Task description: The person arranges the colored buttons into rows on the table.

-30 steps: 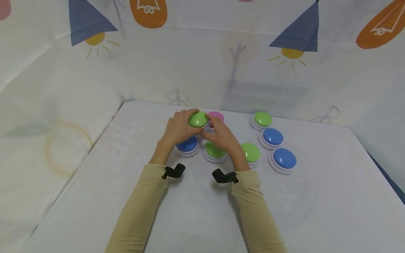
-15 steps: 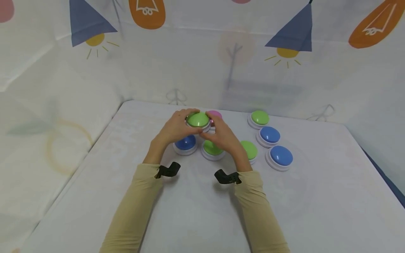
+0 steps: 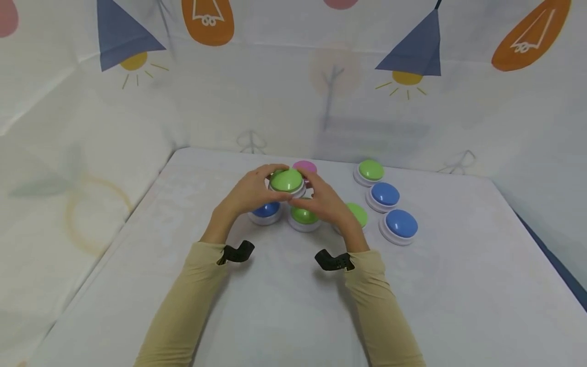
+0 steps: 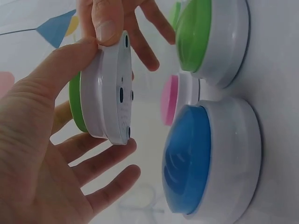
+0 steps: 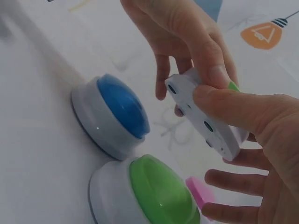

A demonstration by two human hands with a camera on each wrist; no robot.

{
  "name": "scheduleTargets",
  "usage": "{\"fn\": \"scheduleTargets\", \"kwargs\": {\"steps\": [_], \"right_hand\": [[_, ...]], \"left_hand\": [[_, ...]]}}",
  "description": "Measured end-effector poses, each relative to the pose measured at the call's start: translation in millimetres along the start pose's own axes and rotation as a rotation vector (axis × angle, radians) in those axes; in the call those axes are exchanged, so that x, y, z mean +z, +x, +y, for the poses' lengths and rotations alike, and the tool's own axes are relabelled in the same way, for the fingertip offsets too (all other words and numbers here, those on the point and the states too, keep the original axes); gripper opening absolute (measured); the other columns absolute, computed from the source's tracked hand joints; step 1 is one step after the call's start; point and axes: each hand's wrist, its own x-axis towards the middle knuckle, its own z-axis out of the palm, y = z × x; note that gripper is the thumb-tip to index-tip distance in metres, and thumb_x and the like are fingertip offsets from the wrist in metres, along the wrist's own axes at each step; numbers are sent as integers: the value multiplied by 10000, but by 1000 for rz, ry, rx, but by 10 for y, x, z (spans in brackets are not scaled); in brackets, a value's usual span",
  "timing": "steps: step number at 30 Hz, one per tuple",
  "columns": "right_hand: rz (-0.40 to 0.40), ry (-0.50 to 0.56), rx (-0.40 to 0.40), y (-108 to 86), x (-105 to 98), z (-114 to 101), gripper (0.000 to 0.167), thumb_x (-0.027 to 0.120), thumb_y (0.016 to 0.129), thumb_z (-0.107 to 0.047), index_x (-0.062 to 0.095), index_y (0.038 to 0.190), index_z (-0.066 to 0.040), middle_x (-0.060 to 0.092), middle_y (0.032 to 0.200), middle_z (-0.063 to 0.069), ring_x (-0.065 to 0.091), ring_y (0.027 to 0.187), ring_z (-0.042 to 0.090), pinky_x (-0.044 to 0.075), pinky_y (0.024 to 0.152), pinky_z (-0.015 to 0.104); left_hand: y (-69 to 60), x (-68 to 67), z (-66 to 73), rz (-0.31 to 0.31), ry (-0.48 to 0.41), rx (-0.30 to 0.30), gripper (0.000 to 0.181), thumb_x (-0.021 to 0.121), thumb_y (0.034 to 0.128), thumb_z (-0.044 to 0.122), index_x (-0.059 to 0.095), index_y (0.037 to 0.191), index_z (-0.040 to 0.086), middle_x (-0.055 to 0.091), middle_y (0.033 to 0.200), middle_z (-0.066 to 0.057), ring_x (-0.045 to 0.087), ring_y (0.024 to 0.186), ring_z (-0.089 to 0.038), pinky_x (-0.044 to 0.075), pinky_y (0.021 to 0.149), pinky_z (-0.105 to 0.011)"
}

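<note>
Both hands hold one round push button [image 3: 286,180] with a green dome and a white base, lifted above the table. My left hand [image 3: 247,192] grips its left side, thumb at the near edge. From the right, my right hand [image 3: 327,201] pinches the rim, its thumb close to the left one. In the left wrist view the white base [image 4: 110,93] shows its underside with small dark holes and feet. Below and nearer stand a blue button [image 3: 266,210] and another green button [image 3: 304,215]. A pink button [image 3: 305,168] sits behind, partly hidden by the right hand.
To the right on the white table [image 3: 284,306] stand a far green button [image 3: 371,170], a blue button [image 3: 385,194] and a nearer blue button [image 3: 401,223]. Another green button [image 3: 356,214] is partly covered by the right wrist. A printed cloth [image 3: 275,102] hangs behind the table.
The held green button has come slightly nearer to the person, with both hands around it. The wrists have spread a little apart. The head view has shifted slightly; the other buttons keep their arrangement.
</note>
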Motion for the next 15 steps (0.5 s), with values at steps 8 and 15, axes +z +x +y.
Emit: {"fn": "scheduleTargets", "kwargs": {"steps": [8, 15], "right_hand": [[-18, 20, -39, -15, 75, -7, 822, 743, 889, -251, 275, 1545, -88, 403, 1509, 79, 477, 1264, 285, 495, 984, 429], [-43, -61, -65, -77, 118, -120, 823, 746, 885, -283, 297, 1539, -64, 435, 1482, 106, 480, 1265, 252, 426, 1065, 443]], "left_hand": [[-112, -24, 11, 1, 19, 12, 765, 765, 806, 532, 482, 1446, 224, 562, 1332, -6, 532, 1125, -205, 471, 944, -461], [-287, -54, -4, 2, 55, 41, 790, 769, 794, 548, 475, 1442, 206, 515, 1424, -14, 504, 1263, -209, 453, 1016, -471]]}}
